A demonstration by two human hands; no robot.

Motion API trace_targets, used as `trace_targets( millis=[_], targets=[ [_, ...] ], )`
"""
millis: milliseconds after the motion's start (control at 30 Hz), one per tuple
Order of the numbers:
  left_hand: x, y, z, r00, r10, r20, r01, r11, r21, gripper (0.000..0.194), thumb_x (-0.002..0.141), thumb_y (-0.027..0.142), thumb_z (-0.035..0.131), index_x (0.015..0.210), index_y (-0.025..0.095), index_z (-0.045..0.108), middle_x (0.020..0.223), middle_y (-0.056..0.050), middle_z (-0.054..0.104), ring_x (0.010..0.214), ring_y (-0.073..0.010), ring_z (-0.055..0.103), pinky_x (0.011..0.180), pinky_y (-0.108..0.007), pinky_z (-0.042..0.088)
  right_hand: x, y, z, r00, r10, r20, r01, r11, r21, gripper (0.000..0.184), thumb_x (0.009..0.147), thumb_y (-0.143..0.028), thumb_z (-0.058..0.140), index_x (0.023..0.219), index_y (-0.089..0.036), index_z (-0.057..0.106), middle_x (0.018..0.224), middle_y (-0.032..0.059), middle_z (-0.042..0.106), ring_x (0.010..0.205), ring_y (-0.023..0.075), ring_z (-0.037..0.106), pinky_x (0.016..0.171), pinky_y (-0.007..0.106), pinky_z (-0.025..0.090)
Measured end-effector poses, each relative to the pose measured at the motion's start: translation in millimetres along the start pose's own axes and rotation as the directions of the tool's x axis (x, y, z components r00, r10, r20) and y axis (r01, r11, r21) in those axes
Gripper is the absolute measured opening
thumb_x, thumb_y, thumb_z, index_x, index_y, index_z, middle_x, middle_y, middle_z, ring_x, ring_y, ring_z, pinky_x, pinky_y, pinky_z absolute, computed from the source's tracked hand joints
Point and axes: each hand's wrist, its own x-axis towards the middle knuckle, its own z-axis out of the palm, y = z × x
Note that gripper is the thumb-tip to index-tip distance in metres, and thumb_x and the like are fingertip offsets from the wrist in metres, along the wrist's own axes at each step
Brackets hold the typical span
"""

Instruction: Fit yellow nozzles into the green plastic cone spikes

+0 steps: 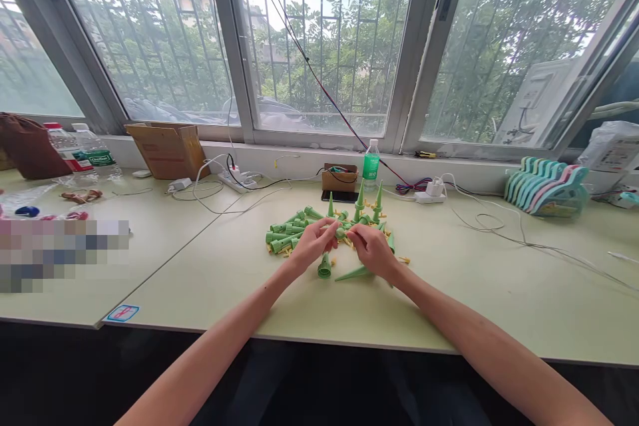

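Observation:
My left hand [315, 241] is closed around a green plastic watering spike [341, 233], its round end facing my right hand. The fingers of my right hand [372, 247] are pinched together at that end; whatever small part they grip is hidden. Around both hands lies a pile of green watering spikes [284, 237] with small yellow valves [407, 260] among them. Several spikes stand upright behind my hands, one of them a pointed green spike [360, 203]. Nearer me are a green socket piece [324, 269] with its open end towards me and a spike lying flat [352, 273].
Behind the pile are a small cardboard box [339, 180], a dark phone [341, 197] and a green-labelled bottle [371, 163]. Power strips [430, 196] and loose cables lie along the window. Pastel hangers [546, 188] stand at right; a larger carton [166, 152] and bottles [100, 156] at left.

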Motion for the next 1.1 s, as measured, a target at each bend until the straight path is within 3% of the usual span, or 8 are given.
trace_targets(
  millis=[200, 500, 767, 1100],
  targets=[
    [-3, 5, -1.8, 0.999, -0.017, 0.044, 0.018, 0.999, -0.027, 0.045, 0.085, 0.052, 0.055, 0.108, 0.014, 0.057, 0.063, 0.000, 0.058, 0.055, -0.0100, 0.049, 0.054, -0.023, 0.039, 0, 1, 0, 1.000, 0.012, 0.002, -0.012, 1.000, 0.015, 0.031, 0.098, -0.035, 0.038, 0.073, -0.019, 0.048, 0.065, 0.0004, 0.052, 0.058, 0.0126, 0.043, 0.058, 0.024, 0.034],
    [-5, 4, -3.7, 0.996, 0.046, 0.078, -0.050, 0.998, 0.040, 0.043, 0.083, 0.049, 0.058, 0.111, 0.015, 0.055, 0.066, 0.001, 0.054, 0.061, -0.0113, 0.051, 0.060, -0.024, 0.043, -1, 2, -2, 1.000, 0.028, 0.015, -0.028, 0.999, 0.033, 0.031, 0.098, -0.035, 0.036, 0.072, -0.019, 0.045, 0.062, -0.0013, 0.048, 0.056, 0.0119, 0.040, 0.056, 0.024, 0.033],
    [-2, -10, -2.7, 0.983, 0.184, 0.022, -0.184, 0.954, 0.237, 0.042, 0.080, 0.046, 0.064, 0.111, 0.018, 0.056, 0.087, -0.003, 0.060, 0.079, -0.0154, 0.059, 0.075, -0.030, 0.051, -1, 8, -1, 0.999, 0.051, 0.008, -0.052, 0.998, 0.019, 0.035, 0.098, -0.036, 0.034, 0.066, -0.021, 0.034, 0.059, -0.0032, 0.041, 0.053, 0.0108, 0.034, 0.054, 0.024, 0.030],
    [-3, -10, -1.6, 0.968, 0.249, 0.018, -0.237, 0.894, 0.380, 0.041, 0.083, 0.044, 0.062, 0.116, 0.020, 0.055, 0.091, -0.004, 0.062, 0.079, -0.0150, 0.059, 0.072, -0.029, 0.051, -1, 9, 1, 0.998, 0.069, 0.007, -0.069, 0.997, 0.023, 0.038, 0.098, -0.040, 0.033, 0.066, -0.021, 0.033, 0.057, -0.0037, 0.040, 0.052, 0.0111, 0.033, 0.053, 0.025, 0.029]
  ],
)
